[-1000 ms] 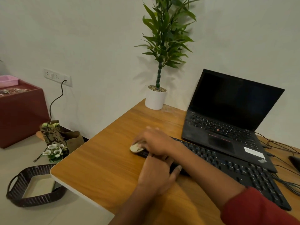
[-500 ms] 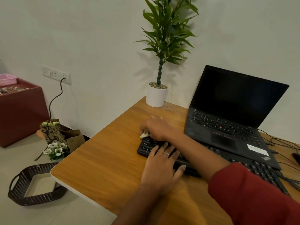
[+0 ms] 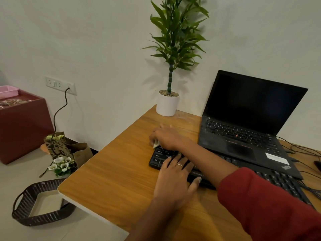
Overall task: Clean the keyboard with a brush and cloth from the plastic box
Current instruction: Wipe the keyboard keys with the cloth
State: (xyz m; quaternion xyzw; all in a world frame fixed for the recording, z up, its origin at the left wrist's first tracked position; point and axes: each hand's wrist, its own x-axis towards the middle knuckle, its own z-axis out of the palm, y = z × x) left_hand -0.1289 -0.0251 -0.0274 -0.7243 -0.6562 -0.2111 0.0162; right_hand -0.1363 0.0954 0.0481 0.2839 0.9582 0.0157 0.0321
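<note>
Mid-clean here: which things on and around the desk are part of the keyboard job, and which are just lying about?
In the job:
keyboard
cloth, held by the right hand
left hand, steadying the keyboard

Lying about:
laptop
potted plant
wicker basket
flower bunch
red cabinet

Left hand (image 3: 175, 178) flat with fingers spread, right hand (image 3: 166, 137) curled in a grip, forearms crossed

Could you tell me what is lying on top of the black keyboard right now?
Both hands: the left hand lies flat on the keyboard, the right hand holds a cloth at its corner. The keys beneath are hidden.
</note>
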